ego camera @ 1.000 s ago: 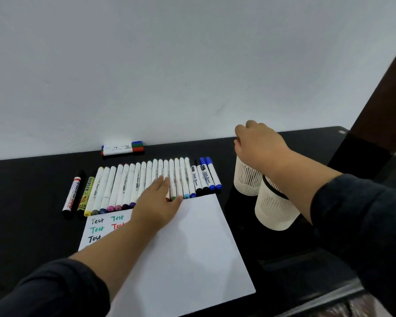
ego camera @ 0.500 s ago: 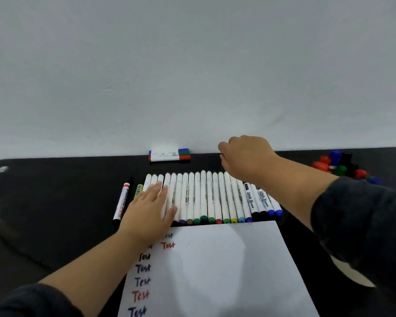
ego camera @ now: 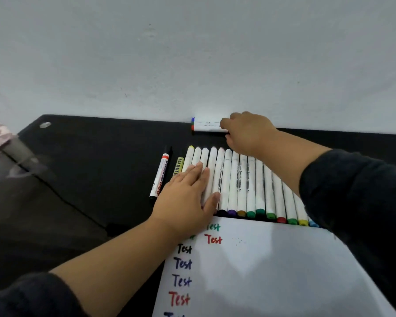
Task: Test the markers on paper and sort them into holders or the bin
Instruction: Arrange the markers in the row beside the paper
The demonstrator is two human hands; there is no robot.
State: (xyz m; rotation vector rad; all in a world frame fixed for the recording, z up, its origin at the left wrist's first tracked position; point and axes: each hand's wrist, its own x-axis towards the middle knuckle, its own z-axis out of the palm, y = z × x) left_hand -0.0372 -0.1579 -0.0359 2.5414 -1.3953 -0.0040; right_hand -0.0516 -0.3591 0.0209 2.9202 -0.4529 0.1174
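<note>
The sheet of paper [ego camera: 272,271] lies at about 5 o'clock on the black tabletop [ego camera: 96,161] and already carries a column of handwritten "Test" words [ego camera: 182,264] in black, dark blue, red and green down its left edge, so a fair number of markers seem to have been tried. Sorting looks barely begun: a long row of white-barrelled markers [ego camera: 242,181] lies side by side just above the paper's top edge, coloured ends toward the paper. At the row's 9 o'clock end are a yellow-green marker [ego camera: 178,165] and, just beside it, a red-and-white marker with black ends [ego camera: 161,175]. No holders and no bin show in this view, so how many markers have been put away cannot be told.

The left hand [ego camera: 188,195] lies flat, fingers straight and together, pressing on the left end of the row and on the paper's top left corner, probably to steady both. The right hand [ego camera: 249,133] is at 12 o'clock by the wall, its fingers curled over the right end of a small bundle of whiteboard markers [ego camera: 207,126], whose blue, green and red ends show on the left. It appears to be taking hold of the bundle, though the fingertips are hidden behind the knuckles.

By my reading, the bundle and most of the row are yet to be tested and sorted.
</note>
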